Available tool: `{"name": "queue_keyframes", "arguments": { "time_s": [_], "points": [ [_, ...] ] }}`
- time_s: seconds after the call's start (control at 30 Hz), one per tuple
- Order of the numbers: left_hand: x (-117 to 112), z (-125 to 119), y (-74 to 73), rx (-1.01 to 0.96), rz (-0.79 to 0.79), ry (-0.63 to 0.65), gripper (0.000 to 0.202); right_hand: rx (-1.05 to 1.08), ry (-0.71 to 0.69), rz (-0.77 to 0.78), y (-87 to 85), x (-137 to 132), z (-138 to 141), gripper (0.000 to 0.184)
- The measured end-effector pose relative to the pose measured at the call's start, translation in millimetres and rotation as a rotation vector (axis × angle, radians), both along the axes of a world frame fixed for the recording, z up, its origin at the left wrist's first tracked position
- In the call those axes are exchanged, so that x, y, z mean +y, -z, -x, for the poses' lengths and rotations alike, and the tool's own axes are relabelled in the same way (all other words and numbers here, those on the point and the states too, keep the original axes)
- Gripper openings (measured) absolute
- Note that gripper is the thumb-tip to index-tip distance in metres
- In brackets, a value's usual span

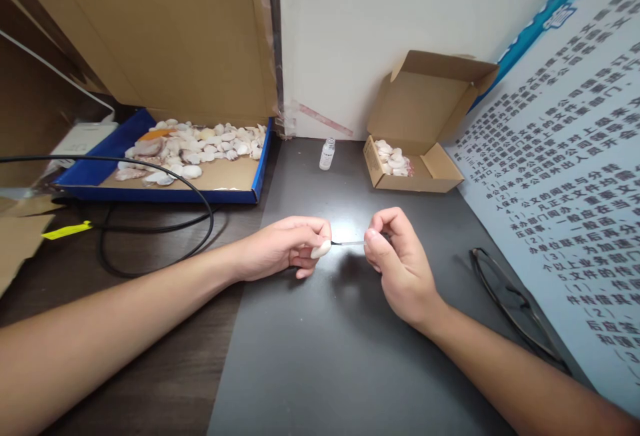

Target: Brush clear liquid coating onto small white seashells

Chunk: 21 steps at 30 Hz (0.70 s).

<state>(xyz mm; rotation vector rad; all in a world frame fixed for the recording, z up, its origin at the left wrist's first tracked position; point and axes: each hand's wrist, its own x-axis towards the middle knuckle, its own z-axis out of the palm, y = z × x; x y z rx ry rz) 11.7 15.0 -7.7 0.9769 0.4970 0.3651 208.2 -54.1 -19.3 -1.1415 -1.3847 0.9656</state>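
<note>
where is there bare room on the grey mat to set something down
The biggest bare patch of mat lies between the forearms, nearer than the left hand and right hand. A smaller one sits between bottle and small box. Crowded: left of it, with cable and blue box; right, with glasses.

Left hand [285, 244] pinches a white shell [321, 249], right hand [404, 273] a dark-tipped rod [353, 243]

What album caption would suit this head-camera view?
Left hand holds a white shell, right hand a thin, dark-tipped tool, over a grey mat; behind, a cardboard box of shells.
</note>
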Motion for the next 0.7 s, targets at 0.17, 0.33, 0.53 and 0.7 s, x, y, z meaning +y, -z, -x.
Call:
{"name": "queue_keyframes", "arguments": {
  "time_s": [0.17, 0.33, 0.53, 0.7],
  "points": [
    [0.0, -0.2, -0.2, 0.003, 0.001, -0.003, 0.016, 0.035, -0.022, -0.024, -0.1, 0.8, 0.5, 0.014],
    [-0.1, -0.1, -0.9, -0.001, -0.001, 0.004, 0.016, -0.004, 0.012, -0.026, -0.8, 1.6, 0.8, 0.016],
    [-0.1, -0.3, -0.9, 0.013, -0.001, -0.003, 0.016, -0.035, -0.024, -0.025, -2.5, 2.7, 1.6, 0.014],
    [-0.1, -0.1, -0.3, 0.009, -0.009, 0.0, 0.016, -0.063, 0.021, -0.024, -4.3, 2.6, 0.7, 0.016]
  ]
}}
